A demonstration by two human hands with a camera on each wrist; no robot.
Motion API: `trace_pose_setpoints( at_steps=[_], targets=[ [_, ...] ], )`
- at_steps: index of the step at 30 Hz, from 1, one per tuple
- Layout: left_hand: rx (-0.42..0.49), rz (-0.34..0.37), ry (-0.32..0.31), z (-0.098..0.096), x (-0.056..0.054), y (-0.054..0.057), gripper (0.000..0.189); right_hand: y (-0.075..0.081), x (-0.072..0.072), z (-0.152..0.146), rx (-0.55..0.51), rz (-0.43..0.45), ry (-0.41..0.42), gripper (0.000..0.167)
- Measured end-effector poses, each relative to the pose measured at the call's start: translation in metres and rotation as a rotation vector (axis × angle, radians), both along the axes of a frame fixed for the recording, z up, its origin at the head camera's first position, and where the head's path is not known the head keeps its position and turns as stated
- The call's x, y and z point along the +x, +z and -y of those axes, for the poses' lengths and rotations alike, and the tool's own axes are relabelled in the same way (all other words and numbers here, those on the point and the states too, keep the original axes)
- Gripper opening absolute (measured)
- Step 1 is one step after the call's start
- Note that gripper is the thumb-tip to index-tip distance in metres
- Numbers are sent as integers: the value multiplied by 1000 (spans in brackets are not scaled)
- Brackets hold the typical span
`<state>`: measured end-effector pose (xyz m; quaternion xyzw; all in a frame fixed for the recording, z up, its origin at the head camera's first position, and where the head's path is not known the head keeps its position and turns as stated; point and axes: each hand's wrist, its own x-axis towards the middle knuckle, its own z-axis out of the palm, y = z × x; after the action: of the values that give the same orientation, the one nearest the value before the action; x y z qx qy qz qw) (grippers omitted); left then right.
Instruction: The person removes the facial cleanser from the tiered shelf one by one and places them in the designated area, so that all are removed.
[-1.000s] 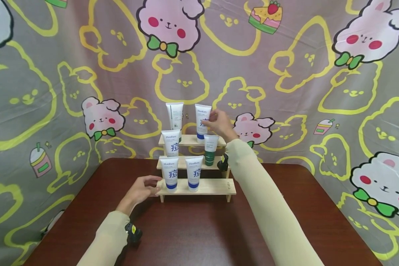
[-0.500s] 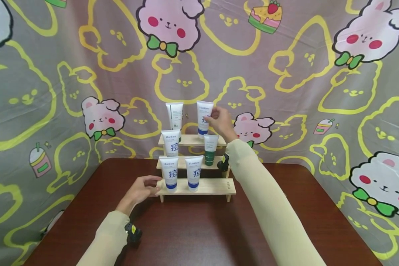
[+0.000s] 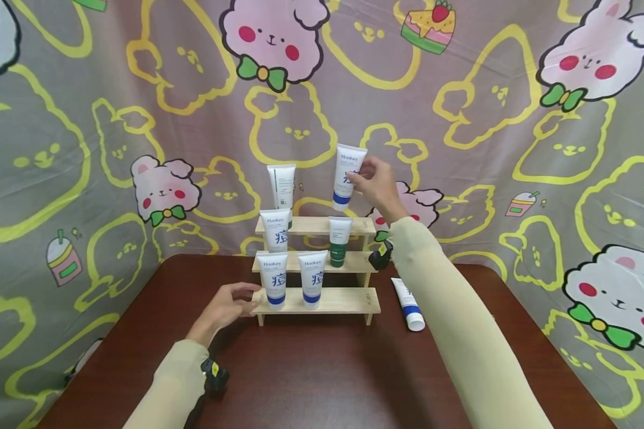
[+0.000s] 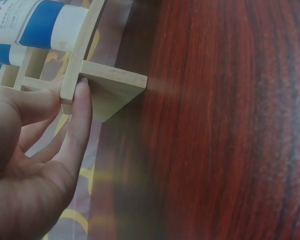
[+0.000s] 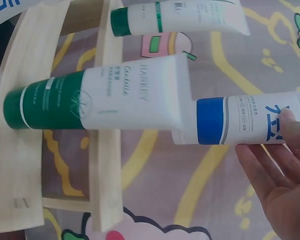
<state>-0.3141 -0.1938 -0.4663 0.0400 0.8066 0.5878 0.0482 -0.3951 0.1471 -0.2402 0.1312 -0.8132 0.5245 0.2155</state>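
Note:
My right hand [image 3: 378, 185] pinches a white tube with a blue band [image 3: 349, 173] and holds it in the air above the right end of the top step. In the right wrist view, the thumb lies across the front of this tube [image 5: 260, 117]. My left hand [image 3: 228, 310] grips the left end of the bottom board of a three-step wooden stand [image 3: 343, 301]. Seen from the left wrist, thumb and fingers [image 4: 80, 120] pinch that board's end [image 4: 70, 90]. Two blue-banded tubes [image 3: 272, 280] [image 3: 312, 279] stand upright on the bottom step.
The middle step holds a blue-banded tube [image 3: 276, 229] and a white-and-green tube [image 3: 338, 241]. A taller white tube [image 3: 282, 187] stands at the top left. Another blue-banded tube [image 3: 408, 304] lies on the brown table [image 3: 311, 369], right of the stand. A patterned cloth [image 3: 461, 149] hangs behind.
My right hand has lifted the blue-banded tube off the top step and moved it up and right. The tube lying on the table has come into view. My left hand stays put.

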Motion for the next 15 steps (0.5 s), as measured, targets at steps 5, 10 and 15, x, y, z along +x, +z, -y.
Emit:
trace_pose_setpoints(
  at_steps=[5,10,15],
  targets=[
    [-16,15,3,0,0,2,39,9,9,-10,-33,-14,48,31],
    [-24,24,6,0,0,3,39,17,13,-21,-43,-15,68,35],
    [-27,18,12,0,-1,1,39,23,17,-33,-26,-31,64,37]
  ],
)
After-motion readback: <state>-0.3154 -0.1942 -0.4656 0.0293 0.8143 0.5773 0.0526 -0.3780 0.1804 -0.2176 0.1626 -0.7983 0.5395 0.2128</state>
